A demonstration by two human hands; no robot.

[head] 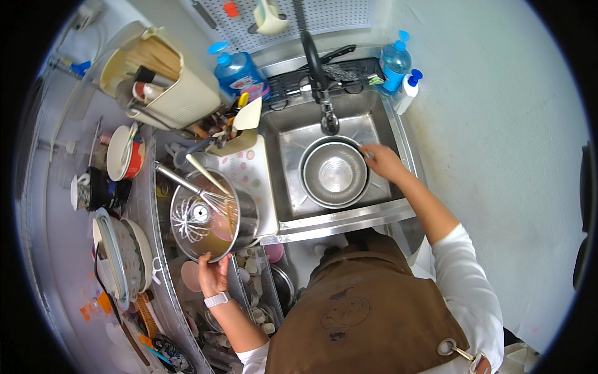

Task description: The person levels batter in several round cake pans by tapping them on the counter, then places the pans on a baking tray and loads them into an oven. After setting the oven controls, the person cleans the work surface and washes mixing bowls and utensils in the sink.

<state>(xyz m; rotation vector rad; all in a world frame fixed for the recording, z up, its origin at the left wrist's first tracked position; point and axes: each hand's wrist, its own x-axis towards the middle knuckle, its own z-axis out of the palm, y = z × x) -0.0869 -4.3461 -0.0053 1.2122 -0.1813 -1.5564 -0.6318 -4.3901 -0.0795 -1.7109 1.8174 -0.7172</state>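
My left hand (214, 276) grips the near rim of a deep stainless steel mixing bowl (247, 219) beside the sink. A wire whisk (180, 175), a white whisk-like beater (189, 219) and a pale handled utensil (208, 173) stand in it, over some murky liquid. In the steel sink (292, 187), a perforated metal strainer (335, 173) sits inside a metal bowl (306, 191). My right hand (380, 161) holds the right edge of these nested vessels; its fingertips are partly hidden. A black faucet (314, 61) hangs over the sink with its spray head just above them.
Blue pump bottles (238, 75) stand at both back corners of the sink. A black rack (364, 72) holds a knife and scrubber. Utensil containers (191, 89), a patterned white tray (252, 182) and shelves with bowls (124, 154) and plates (117, 257) crowd the left. A wall borders the right.
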